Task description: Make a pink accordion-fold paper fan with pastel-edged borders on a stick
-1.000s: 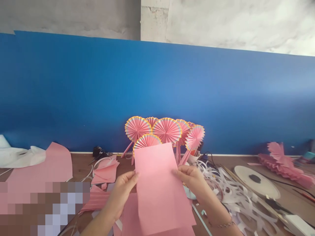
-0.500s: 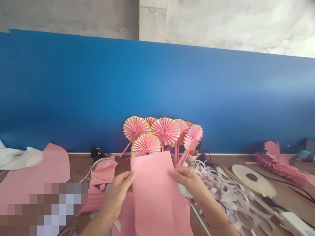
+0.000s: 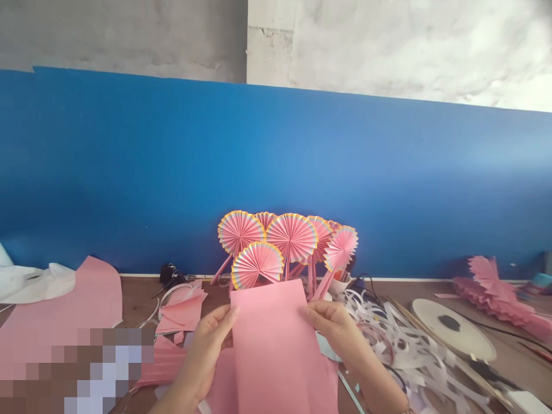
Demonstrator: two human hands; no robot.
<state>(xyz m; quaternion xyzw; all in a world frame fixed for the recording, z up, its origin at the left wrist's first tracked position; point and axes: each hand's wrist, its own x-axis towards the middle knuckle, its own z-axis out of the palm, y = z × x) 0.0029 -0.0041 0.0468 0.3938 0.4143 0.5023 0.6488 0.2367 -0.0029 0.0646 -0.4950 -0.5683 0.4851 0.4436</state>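
A sheet of pink paper (image 3: 271, 351) is held up in front of me, its lower end running out of view. My left hand (image 3: 213, 339) pinches its left edge near the top between thumb and fingers. On the opposite edge, my right hand (image 3: 334, 328) grips it the same way. More pink paper (image 3: 325, 374) lies beneath the sheet. Just behind the sheet's top edge stand several round pleated paper fans (image 3: 291, 238), pink with yellow and pale blue rims on most of them.
Curled white paper strips (image 3: 397, 333) heap up on the right, beside a round white disc (image 3: 452, 330). Farther right lies pleated pink paper (image 3: 491, 296). Pink scraps (image 3: 181, 310) and a large pink sheet (image 3: 90, 299) lie left. A blue panel (image 3: 276, 149) closes off the back.
The whole view has shifted, so things appear slightly lower. Both hands keep their hold on the pink paper, which sits a little lower in the picture.
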